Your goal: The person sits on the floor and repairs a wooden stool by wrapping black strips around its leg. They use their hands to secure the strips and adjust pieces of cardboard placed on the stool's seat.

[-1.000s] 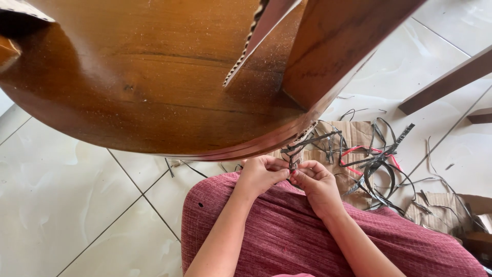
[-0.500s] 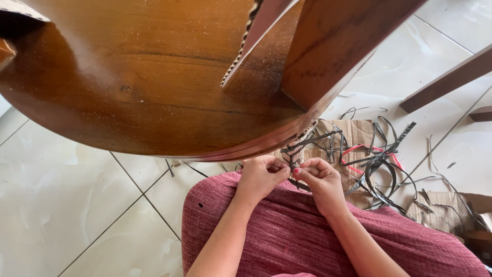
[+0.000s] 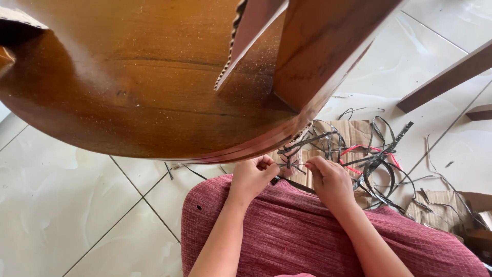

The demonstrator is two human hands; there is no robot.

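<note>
A large round wooden furniture piece (image 3: 154, 97) lies tipped over in front of me, its curved rim close above my hands. My left hand (image 3: 253, 177) and my right hand (image 3: 330, 179) meet just below that rim. Both pinch thin dark plastic strips (image 3: 292, 165) that run up to the rim's edge. The strips cross between my fingertips. My forearms rest over a dark red padded cushion (image 3: 287, 231).
A tangle of cut black strips (image 3: 379, 164) and a red strip (image 3: 359, 150) lies on cardboard (image 3: 353, 131) on the white tiled floor (image 3: 61, 205). Torn cardboard (image 3: 441, 208) sits at the right. A wooden bar (image 3: 446, 77) crosses the upper right.
My two hands have shifted slightly lower and drawn the strips tighter between them. The wooden piece has not moved.
</note>
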